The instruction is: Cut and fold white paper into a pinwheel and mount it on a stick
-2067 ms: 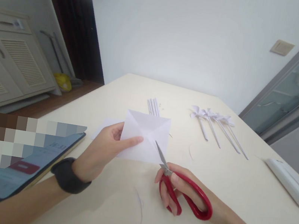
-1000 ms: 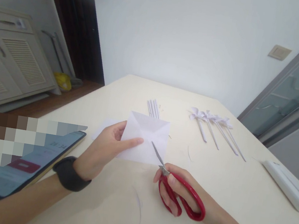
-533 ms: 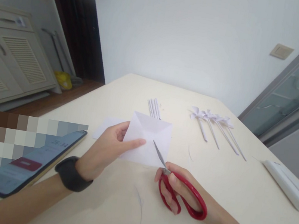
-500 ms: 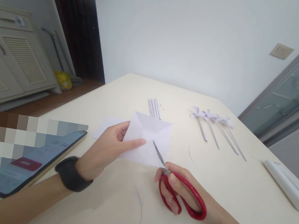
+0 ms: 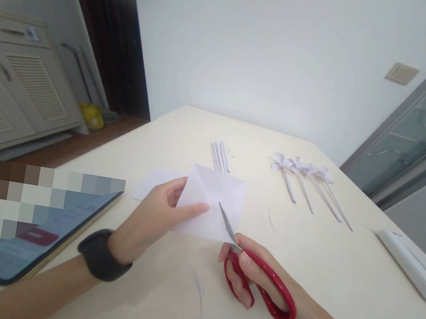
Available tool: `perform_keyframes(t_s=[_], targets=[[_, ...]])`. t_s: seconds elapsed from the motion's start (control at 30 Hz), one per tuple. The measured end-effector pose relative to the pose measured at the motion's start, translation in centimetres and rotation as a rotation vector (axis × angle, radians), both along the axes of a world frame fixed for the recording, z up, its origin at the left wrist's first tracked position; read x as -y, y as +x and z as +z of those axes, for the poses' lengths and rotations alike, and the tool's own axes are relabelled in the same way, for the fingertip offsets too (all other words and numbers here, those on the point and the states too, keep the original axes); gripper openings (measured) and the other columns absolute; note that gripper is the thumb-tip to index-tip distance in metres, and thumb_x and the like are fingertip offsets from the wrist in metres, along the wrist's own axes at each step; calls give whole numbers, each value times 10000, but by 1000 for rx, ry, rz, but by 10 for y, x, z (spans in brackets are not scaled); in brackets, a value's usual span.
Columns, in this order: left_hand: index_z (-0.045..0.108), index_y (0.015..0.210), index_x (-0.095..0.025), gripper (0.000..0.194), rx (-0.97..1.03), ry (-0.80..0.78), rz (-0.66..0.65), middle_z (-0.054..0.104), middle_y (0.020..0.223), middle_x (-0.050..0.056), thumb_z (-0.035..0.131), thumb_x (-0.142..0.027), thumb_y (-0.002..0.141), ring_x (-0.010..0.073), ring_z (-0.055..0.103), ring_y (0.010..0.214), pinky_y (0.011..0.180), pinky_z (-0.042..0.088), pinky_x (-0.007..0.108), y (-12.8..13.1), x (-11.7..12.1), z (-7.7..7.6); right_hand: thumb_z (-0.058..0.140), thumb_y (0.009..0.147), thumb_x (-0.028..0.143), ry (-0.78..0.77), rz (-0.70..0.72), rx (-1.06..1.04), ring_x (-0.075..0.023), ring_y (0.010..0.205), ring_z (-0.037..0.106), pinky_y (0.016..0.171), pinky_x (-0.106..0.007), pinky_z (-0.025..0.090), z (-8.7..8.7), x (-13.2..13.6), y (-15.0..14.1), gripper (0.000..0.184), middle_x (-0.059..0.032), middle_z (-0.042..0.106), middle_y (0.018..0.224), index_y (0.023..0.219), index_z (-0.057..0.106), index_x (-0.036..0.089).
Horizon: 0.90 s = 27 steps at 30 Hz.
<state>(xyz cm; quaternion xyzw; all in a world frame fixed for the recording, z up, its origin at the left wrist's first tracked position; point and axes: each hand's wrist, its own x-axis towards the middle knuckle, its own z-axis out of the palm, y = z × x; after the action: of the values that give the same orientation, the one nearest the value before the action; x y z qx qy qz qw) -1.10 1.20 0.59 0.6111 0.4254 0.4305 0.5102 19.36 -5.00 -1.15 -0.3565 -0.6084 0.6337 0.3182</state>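
Observation:
My left hand (image 5: pixel 167 206) pinches a creased square of white paper (image 5: pixel 206 226) by its left side, thumb on top. The square is held above the table, with fold lines running in from its corners. In my right hand (image 5: pixel 246 267) is a pair of red-handled scissors (image 5: pixel 280 294), fingers through the loops. One blade lies across the front of the paper from the lower right edge, its tip near the middle; the other blade is hidden behind the sheet. Another white sheet (image 5: pixel 151 182) lies flat behind my left hand.
Rolled paper sticks (image 5: pixel 219 155) lie beyond the square. Several paper pinwheels (image 5: pixel 296 167) on sticks rest at the back right. Thin paper strips (image 5: pixel 198 292) are on the table (image 5: pixel 149 306). A tablet (image 5: pixel 38 240) stands left; a long white object (image 5: pixel 410 263) lies right.
The right hand's scissor handles have spread slightly wider. The paper and both hands sit slightly lower in view, along with a small camera shift.

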Motion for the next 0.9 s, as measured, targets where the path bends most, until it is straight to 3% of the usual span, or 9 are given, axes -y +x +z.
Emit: perform_keyframes(t_s=[0.47, 0.9], targets=[[575, 1076, -243, 334, 23, -20, -16, 622, 1169, 42, 624, -284, 748, 277, 615, 981, 722, 546, 346, -1, -1, 1, 316, 919, 444, -1, 10, 35, -81, 465, 376, 534, -253, 344, -3, 0, 4, 354, 45, 408, 529, 1017, 516, 169], [514, 1181, -267, 451, 91, -118, -54, 623, 1167, 39, 630, -285, 746, 270, 624, 961, 683, 553, 323, 0, -1, 2, 338, 914, 443, -27, -11, 44, -69, 420, 369, 476, -224, 318, -2, -1, 1, 335, 62, 405, 488, 999, 506, 166]])
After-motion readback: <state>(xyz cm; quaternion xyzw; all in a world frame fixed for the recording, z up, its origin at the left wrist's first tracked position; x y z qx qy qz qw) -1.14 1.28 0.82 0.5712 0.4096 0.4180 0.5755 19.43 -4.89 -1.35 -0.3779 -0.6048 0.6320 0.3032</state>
